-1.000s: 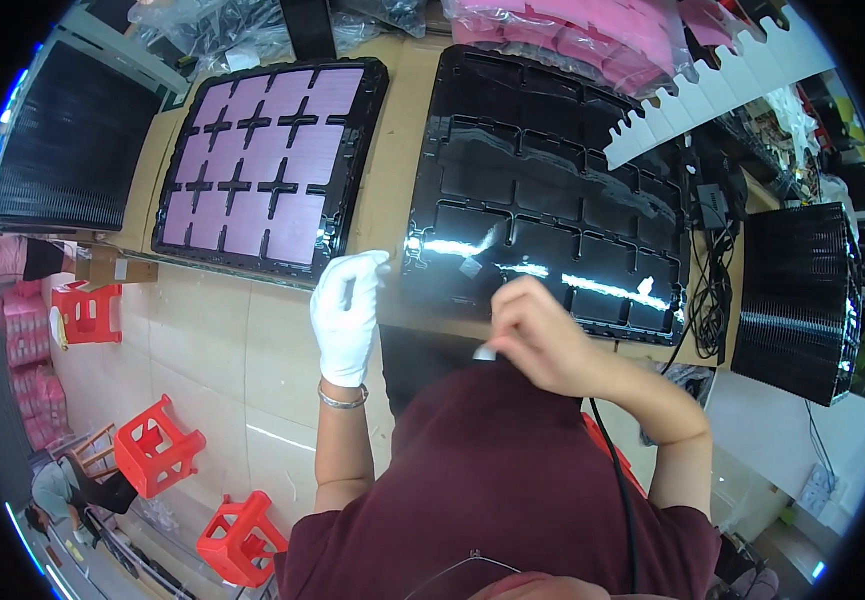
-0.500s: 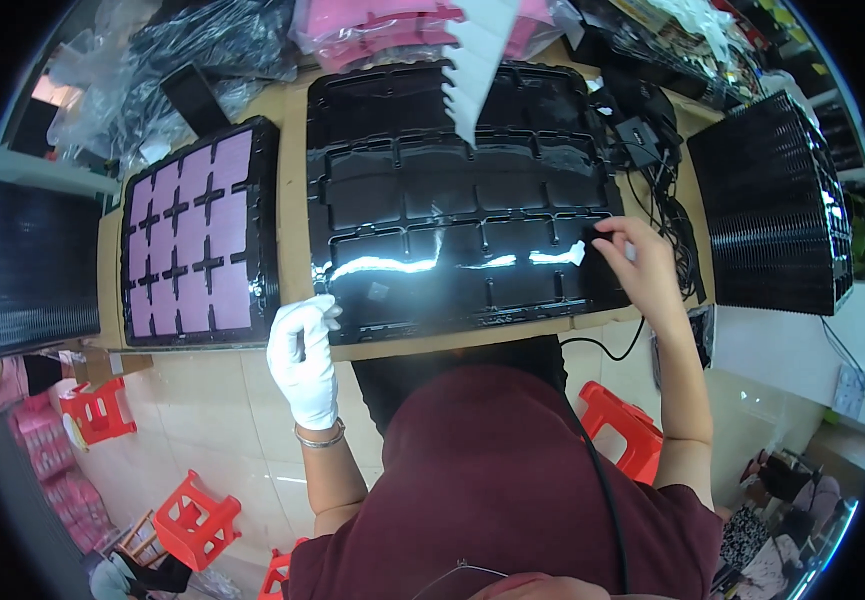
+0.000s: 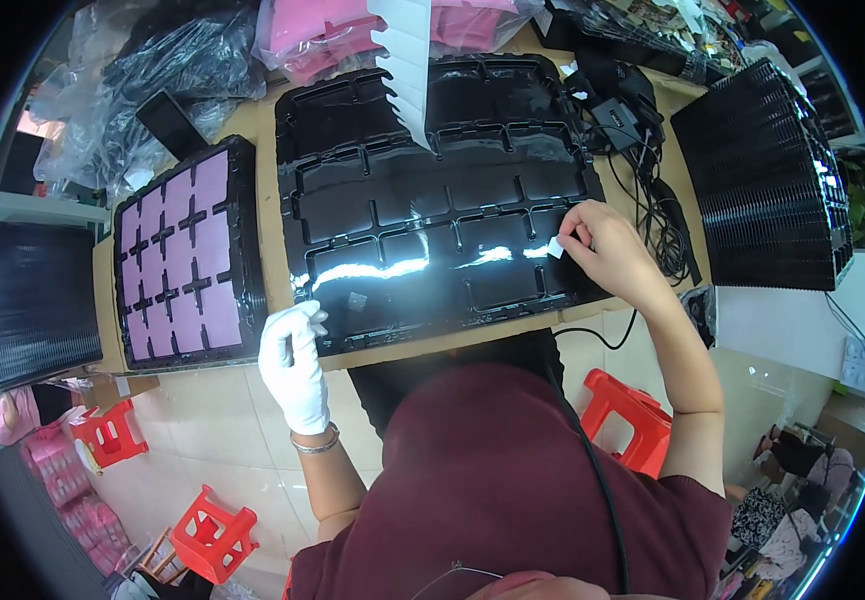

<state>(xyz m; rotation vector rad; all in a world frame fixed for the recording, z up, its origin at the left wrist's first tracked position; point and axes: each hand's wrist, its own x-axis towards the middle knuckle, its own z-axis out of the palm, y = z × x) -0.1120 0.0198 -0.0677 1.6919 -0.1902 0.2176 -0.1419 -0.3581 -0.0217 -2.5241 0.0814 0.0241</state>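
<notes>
A large black plastic tray point(image 3: 402, 205) with moulded compartments lies in front of me, its surface shining. My right hand point(image 3: 610, 255), bare, is over the tray's right side with thumb and finger pinched at a small white piece point(image 3: 555, 248), like a tab or sticker. My left hand point(image 3: 293, 365), in a white glove, is at the tray's front left corner. Its fingers are curled together, and whatever they may hold is hidden. A small pale clear patch point(image 3: 356, 300) shows on the tray near the left hand.
A black tray with pink-purple pads point(image 3: 187, 260) lies at left. Stacks of black trays stand at far left point(image 3: 37, 300) and right point(image 3: 757, 180). A white toothed strip point(image 3: 407, 75) hangs over the tray. Cables point(image 3: 657, 225), bagged pink material point(image 3: 317, 35) and red stools point(image 3: 214, 535) surround the table.
My right hand has moved left, from beside the small white piece onto it, its fingertips closing there. The left hand stays at the tray's corner. The whole view has shifted slightly.
</notes>
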